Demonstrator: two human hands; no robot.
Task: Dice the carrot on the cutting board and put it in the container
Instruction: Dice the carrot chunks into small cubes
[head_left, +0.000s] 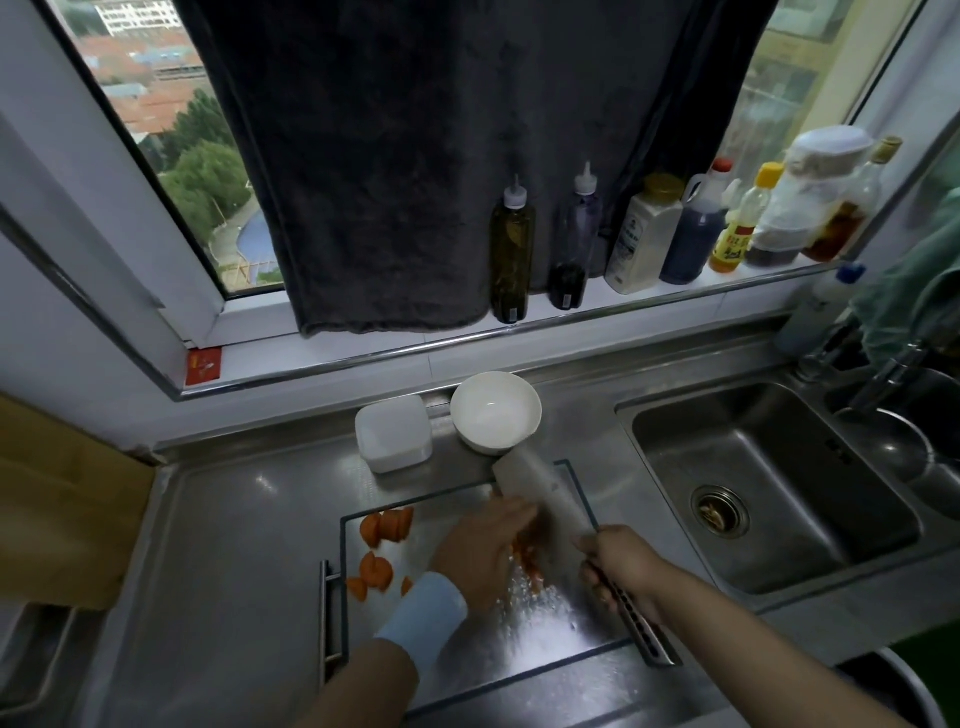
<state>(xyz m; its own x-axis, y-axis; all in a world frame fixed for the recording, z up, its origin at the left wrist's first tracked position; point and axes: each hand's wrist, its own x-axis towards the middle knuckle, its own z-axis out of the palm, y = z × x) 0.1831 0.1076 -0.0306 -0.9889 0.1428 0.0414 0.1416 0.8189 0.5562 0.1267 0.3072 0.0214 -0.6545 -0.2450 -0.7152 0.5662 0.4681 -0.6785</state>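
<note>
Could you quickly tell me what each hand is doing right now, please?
Left hand: pressing down on carrot pieces.
Right hand: closed on the cleaver.

Two forearms come in from the near edge, both bare, no sleeves in view. Left hand (480, 553) has a wide pale-blue wristband (423, 621) just below it, soft cloth look, plain, no logo or print visible, wraps the whole wrist w/ a slightly flared near edge. Right hand (623, 564) has nothing on the wrist: no band, watch or bracelet in view. No rings visible on either hand, though fingers are partly blurred so can't be sure. No gloves. Rest of the body is out of frame.
</note>
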